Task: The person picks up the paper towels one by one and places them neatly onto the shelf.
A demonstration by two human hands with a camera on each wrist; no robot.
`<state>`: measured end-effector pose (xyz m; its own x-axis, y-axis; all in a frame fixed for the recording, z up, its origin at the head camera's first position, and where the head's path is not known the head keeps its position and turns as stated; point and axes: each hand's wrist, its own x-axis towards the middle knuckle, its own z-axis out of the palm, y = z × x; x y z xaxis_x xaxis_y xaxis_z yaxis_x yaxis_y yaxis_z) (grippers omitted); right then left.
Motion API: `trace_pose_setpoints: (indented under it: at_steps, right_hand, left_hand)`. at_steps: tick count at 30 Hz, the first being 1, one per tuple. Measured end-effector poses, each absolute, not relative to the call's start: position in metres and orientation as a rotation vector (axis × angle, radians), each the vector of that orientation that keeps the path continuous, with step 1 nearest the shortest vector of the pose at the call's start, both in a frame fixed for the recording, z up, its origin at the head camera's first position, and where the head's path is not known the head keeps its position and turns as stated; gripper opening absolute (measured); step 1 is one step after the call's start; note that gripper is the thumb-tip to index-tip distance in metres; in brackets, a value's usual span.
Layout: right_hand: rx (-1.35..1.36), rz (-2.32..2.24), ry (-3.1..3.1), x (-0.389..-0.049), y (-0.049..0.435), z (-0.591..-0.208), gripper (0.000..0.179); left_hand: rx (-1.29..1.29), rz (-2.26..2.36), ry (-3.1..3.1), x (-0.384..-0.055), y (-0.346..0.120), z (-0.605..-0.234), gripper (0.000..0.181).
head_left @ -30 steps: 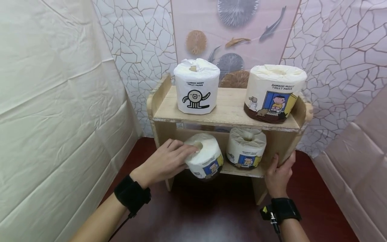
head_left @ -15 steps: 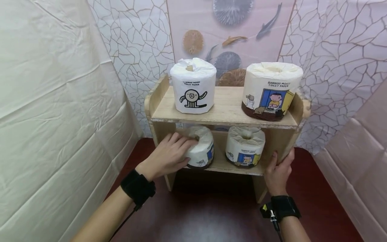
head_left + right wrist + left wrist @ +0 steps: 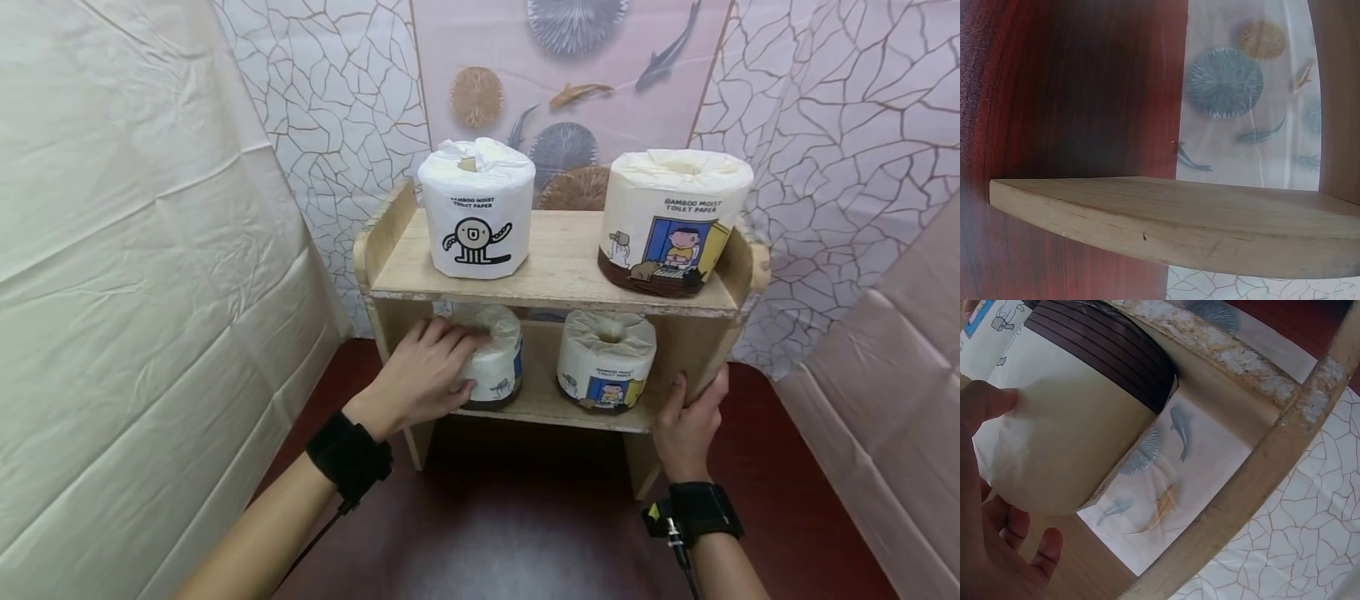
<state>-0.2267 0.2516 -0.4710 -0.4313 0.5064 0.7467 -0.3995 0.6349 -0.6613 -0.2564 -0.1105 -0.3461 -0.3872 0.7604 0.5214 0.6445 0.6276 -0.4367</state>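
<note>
A two-tier wooden shelf (image 3: 558, 258) stands on the dark red table. My left hand (image 3: 420, 367) holds a wrapped toilet paper roll (image 3: 495, 371) on the left of its lower tier. In the left wrist view, the thumb lies along the cream side of the roll (image 3: 1072, 419), with some fingers over the top end and two fingertips off the paper. My right hand (image 3: 688, 425) grips the shelf's right side panel (image 3: 693, 346). That hand is out of the right wrist view, where the panel's edge (image 3: 1166, 234) shows. A matching roll (image 3: 606, 360) sits lower right.
On the upper tier stand a white toilet paper roll (image 3: 477, 212) at left and a larger cartoon-printed one (image 3: 671, 225) at right. Patterned cloth (image 3: 337, 125) hangs close behind. Cream cloth walls (image 3: 150, 275) flank both sides of the table (image 3: 510, 533).
My left hand has carried the tilted roll back onto the lower tier, setting it upright and turning its picture to the right. The right hand has kept its place on the side panel.
</note>
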Motion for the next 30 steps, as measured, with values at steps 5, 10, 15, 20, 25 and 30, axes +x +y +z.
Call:
trace_pose_setpoints:
  at_steps: [5, 10, 15, 20, 25, 30]
  right_hand:
    - [-0.084, 1.001, -1.742, -0.2274, 0.2515, -0.4714, 0.055]
    - [-0.099, 1.013, -1.750, -0.2269, 0.2504, -0.4732, 0.054]
    - [-0.088, 0.999, -1.743, -0.2264, 0.2514, -0.4717, 0.055]
    - [-0.095, 0.990, -1.732, -0.2269, 0.2518, -0.4712, 0.054]
    - [-0.108, 0.985, -1.731, -0.2264, 0.2518, -0.4710, 0.053]
    - [-0.098, 0.984, -1.734, -0.2281, 0.2517, -0.4721, 0.054]
  left_hand:
    - [-1.086, 0.228, -2.157, -0.2568, -0.1119, -0.3454, 0.064]
    - [-1.101, 0.219, -2.178, -0.2574, -0.1127, -0.3446, 0.063]
    - [-1.150, 0.196, -2.194, -0.2592, -0.1110, -0.3427, 0.062]
    - [-1.187, 0.167, -2.224, -0.2605, -0.1112, -0.3403, 0.064]
    - [-1.227, 0.114, -2.266, -0.2622, -0.1122, -0.3402, 0.064]
    - [-1.259, 0.049, -2.316, -0.2643, -0.1140, -0.3423, 0.064]
